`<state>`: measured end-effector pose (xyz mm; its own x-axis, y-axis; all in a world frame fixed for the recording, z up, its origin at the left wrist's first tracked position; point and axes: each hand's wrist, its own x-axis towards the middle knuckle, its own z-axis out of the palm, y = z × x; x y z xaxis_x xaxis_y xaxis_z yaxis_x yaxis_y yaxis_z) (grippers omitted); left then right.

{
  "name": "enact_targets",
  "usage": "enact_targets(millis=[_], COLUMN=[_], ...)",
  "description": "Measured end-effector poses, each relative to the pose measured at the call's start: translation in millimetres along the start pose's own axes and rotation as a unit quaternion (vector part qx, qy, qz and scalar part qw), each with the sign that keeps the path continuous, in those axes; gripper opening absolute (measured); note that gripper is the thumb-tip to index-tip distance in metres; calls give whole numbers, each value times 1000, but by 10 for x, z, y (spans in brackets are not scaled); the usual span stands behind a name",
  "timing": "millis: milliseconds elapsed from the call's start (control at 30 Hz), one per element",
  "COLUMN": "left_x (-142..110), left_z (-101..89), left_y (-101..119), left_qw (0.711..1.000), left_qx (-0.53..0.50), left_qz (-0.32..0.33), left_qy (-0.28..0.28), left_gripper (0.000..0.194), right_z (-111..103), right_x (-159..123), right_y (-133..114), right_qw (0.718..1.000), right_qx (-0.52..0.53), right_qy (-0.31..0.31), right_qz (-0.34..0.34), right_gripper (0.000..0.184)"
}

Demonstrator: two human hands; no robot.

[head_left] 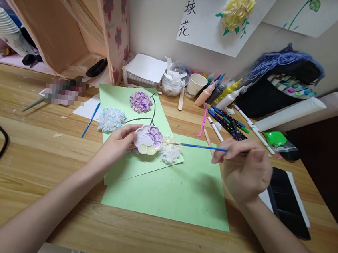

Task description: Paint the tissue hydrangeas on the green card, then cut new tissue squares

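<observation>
My left hand (126,135) grips the rim of a white flower-shaped paint palette (142,138), which has purple paint in its upper right wells and pale yellow in a lower one. In my right hand (245,166) is a thin blue paintbrush (200,146), its tip at the palette's right edge. Below them lies a green paper sheet (116,169) with dark drawn stems. On it are a purple ruffled flower (140,101), a pale blue one (111,120) and a white-cream one (171,153), partly behind the brush. A second green sheet (173,197) lies nearer me.
Another blue paintbrush (91,120) lies left of the sheets. At the back stand a plastic bowl (175,81), a paper cup (196,85) and several paint bottles (206,93). Pens (226,122) are scattered at right, near a black case (289,201). A peach box (114,32) stands back left.
</observation>
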<state>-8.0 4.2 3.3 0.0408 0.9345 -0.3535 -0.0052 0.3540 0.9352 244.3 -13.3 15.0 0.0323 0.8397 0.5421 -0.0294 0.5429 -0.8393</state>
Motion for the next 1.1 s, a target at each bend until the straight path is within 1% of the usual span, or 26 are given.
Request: enact_targets(millis=[67, 133, 200, 367, 467, 667, 800, 1000, 1100], left_x=[-3, -6, -6, -1, -5, -9, -6, -4, -2], left_z=[0, 1, -1, -5, -3, -2, -5, -7, -5], left_y=[9, 19, 25, 21, 19, 19, 17, 14, 11], left_qw=[1000, 1000, 1000, 1000, 1000, 1000, 1000, 1000, 1000], left_qx=[-6, -10, -9, -7, -4, 1, 3, 8, 9], left_qz=[-1, -1, 1, 4, 7, 3, 1, 4, 6], left_qy=[8, 14, 16, 16, 16, 23, 23, 22, 23], left_gripper=[46, 47, 47, 47, 47, 46, 45, 44, 44], right_z=[-25, -50, -67, -63, -60, -75, -75, -87, -80], right_x=[56, 86, 81, 3, -23, -38, -42, -25, -23], right_y=[2, 18, 35, 38, 32, 28, 22, 5, -2], right_qw=[998, 994, 991, 981, 974, 960, 953, 959, 959], right_qx=[-26, -64, -96, -138, -159, -205, -219, -212, -210], right_qy=[53, 62, 37, -68, -90, -148, -162, -136, -141], right_qz=[-34, -60, -83, -118, -135, -122, -133, -129, -126], right_gripper=[35, 36, 36, 36, 35, 34, 32, 33, 34])
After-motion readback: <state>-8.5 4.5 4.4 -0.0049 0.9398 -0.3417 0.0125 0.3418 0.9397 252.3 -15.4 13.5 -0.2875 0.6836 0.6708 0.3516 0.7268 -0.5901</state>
